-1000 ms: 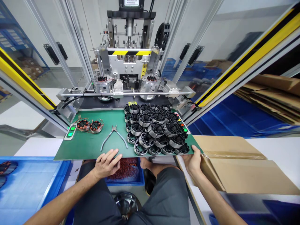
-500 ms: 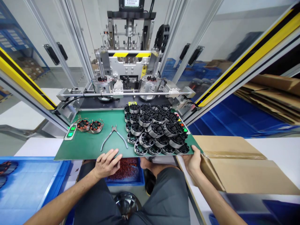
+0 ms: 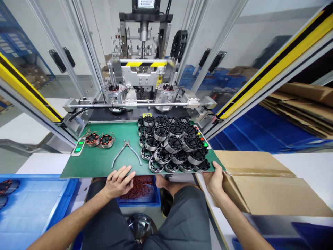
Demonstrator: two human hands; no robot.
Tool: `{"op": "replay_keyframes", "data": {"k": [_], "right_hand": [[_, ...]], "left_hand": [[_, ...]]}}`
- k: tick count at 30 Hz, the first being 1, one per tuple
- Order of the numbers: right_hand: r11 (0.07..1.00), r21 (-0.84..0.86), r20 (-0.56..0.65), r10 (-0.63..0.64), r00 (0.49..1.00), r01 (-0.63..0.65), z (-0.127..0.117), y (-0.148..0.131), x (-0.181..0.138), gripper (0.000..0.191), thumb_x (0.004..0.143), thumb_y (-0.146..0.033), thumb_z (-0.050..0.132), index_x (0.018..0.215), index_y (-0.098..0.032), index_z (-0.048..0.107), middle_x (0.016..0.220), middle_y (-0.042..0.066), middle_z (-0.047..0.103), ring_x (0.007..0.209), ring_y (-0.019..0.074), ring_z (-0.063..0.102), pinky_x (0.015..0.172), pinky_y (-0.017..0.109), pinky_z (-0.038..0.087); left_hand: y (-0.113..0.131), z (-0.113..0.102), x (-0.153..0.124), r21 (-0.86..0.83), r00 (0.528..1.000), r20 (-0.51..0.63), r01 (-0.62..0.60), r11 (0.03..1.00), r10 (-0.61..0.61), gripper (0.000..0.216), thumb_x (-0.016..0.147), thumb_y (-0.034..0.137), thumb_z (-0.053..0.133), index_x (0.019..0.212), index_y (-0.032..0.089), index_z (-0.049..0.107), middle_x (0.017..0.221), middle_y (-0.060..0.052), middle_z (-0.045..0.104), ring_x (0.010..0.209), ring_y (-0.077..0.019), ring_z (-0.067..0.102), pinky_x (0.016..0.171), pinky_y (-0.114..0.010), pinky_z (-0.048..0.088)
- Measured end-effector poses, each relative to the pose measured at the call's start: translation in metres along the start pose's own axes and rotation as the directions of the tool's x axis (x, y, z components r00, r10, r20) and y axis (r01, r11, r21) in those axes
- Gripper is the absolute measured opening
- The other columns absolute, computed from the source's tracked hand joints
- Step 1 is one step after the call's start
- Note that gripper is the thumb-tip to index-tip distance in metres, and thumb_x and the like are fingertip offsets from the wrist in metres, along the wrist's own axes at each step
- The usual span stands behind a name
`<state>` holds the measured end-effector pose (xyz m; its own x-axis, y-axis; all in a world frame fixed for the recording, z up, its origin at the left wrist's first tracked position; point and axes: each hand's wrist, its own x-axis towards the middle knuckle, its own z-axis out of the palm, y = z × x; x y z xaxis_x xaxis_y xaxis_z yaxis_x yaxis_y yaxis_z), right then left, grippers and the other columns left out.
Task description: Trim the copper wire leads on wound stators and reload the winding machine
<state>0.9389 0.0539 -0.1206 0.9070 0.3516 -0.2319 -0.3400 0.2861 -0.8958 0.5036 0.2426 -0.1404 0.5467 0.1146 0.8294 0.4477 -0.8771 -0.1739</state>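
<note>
My left hand point(image 3: 120, 181) lies on the front edge of the green worktop point(image 3: 99, 161), its fingers stretched out and holding nothing. Just beyond its fingertips are cutting pliers point(image 3: 126, 152) with grey-blue handles, spread apart. At the right front corner my right hand point(image 3: 214, 177) grips the worktop's edge, some fingers hidden beneath. Beside it, stacked rows of black-lined metal stator cores point(image 3: 173, 144) cover the right half. Two copper-wound stators point(image 3: 106, 140) sit at the left. In the machine, wound stators show in the left fixture point(image 3: 114, 93) and right fixture point(image 3: 167, 93).
Green-lit buttons point(image 3: 79, 146) flank the worktop's left end. A metal bar point(image 3: 143, 104) crosses before the fixtures. Yellow-black guards point(image 3: 270, 66) frame both sides. To the right stands a cardboard box point(image 3: 275, 194); to the left, a blue tray point(image 3: 31, 208). A bin point(image 3: 137, 189) of reddish scraps sits below.
The machine's striped crosspiece and the black cable chain have come down slightly. Both my hands, the pliers and the stator cores stay where they were.
</note>
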Motion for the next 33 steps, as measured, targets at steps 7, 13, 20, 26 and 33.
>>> {"op": "replay_keyframes", "data": {"k": [7, 13, 20, 26, 33], "right_hand": [[1.000, -0.013, 0.002, -0.002, 1.000, 0.002, -0.0004, 0.0003, 0.0002, 0.051, 0.076, -0.063, 0.081, 0.113, -0.029, 0.081, 0.126, 0.004, 0.090, 0.141, 0.0330, 0.076, 0.110, 0.048, 0.072], [1.000, 0.013, -0.019, -0.007, 1.000, 0.007, 0.0039, -0.0035, -0.0034, 0.051, 0.072, -0.062, 0.085, 0.110, -0.028, 0.082, 0.126, 0.004, 0.090, 0.138, 0.0323, 0.077, 0.111, 0.045, 0.072], [1.000, 0.023, -0.013, -0.002, 1.000, 0.002, 0.0021, -0.0028, -0.0018, 0.051, 0.074, -0.059, 0.084, 0.113, -0.027, 0.083, 0.129, 0.004, 0.090, 0.139, 0.0320, 0.077, 0.113, 0.044, 0.071], [1.000, 0.010, 0.006, -0.009, 1.000, 0.009, 0.0001, -0.0007, -0.0004, 0.052, 0.075, -0.062, 0.084, 0.114, -0.028, 0.083, 0.128, 0.003, 0.090, 0.142, 0.0333, 0.076, 0.116, 0.047, 0.071], [1.000, -0.001, 0.007, -0.008, 1.000, 0.008, -0.0020, 0.0014, 0.0019, 0.050, 0.076, -0.063, 0.082, 0.113, -0.029, 0.082, 0.128, 0.004, 0.090, 0.146, 0.0342, 0.074, 0.114, 0.048, 0.072]], "left_hand": [[0.0008, -0.0008, 0.0016, 0.020, 1.000, 0.001, 0.004, 1.000, -0.004, 0.046, 0.097, 0.034, 0.089, 0.142, 0.039, 0.083, 0.133, 0.001, 0.092, 0.148, -0.0203, 0.073, 0.139, -0.038, 0.034], [0.0006, -0.0016, 0.0025, 0.030, 1.000, 0.006, 0.000, 1.000, 0.000, 0.041, 0.099, 0.036, 0.087, 0.140, 0.040, 0.084, 0.132, 0.001, 0.092, 0.142, -0.0220, 0.076, 0.137, -0.040, 0.036], [0.0009, -0.0015, 0.0039, 0.025, 1.000, -0.002, 0.004, 1.000, -0.004, 0.038, 0.101, 0.036, 0.086, 0.138, 0.040, 0.085, 0.131, 0.002, 0.092, 0.133, -0.0223, 0.078, 0.136, -0.039, 0.036], [0.0018, -0.0015, 0.0068, 0.016, 1.000, -0.016, 0.006, 1.000, -0.006, 0.033, 0.105, 0.036, 0.082, 0.137, 0.036, 0.085, 0.124, -0.001, 0.093, 0.130, -0.0209, 0.079, 0.137, -0.037, 0.034], [0.0019, -0.0026, 0.0097, 0.013, 1.000, -0.019, 0.004, 1.000, -0.004, 0.033, 0.104, 0.034, 0.083, 0.137, 0.036, 0.085, 0.123, 0.000, 0.094, 0.127, -0.0201, 0.078, 0.140, -0.036, 0.032]]}}
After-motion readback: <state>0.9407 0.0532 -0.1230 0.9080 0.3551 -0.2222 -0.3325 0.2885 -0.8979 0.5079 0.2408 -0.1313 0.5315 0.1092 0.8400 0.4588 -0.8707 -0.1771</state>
